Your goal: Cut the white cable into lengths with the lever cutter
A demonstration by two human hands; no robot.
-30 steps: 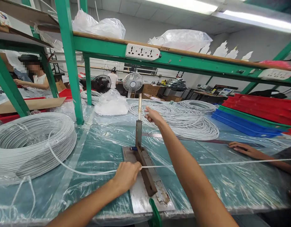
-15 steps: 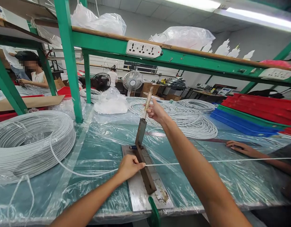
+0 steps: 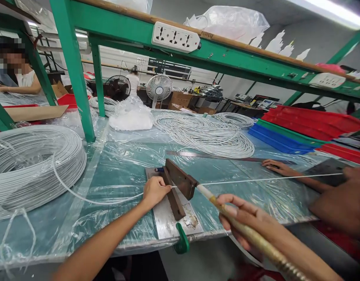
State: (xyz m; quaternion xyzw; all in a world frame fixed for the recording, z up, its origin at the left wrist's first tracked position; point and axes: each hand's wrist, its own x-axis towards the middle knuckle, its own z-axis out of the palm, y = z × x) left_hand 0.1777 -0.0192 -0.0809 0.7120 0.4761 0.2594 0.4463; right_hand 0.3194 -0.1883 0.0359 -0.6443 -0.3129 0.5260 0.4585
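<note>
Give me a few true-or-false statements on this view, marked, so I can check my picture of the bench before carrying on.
1. The right grip is around the lever handle. True.
2. The lever handle points straight up. False: it slopes down toward the bottom right of the picture.
3. Both grips are on the lever handle. False: the left grip holds the white cable, next to the metal bar.
4. The thick coil lies on the left side of the bench. True.
5. The top tray in the stack is blue. False: a red tray is on top.
6. A white fan stands beyond the bench. True.
</note>
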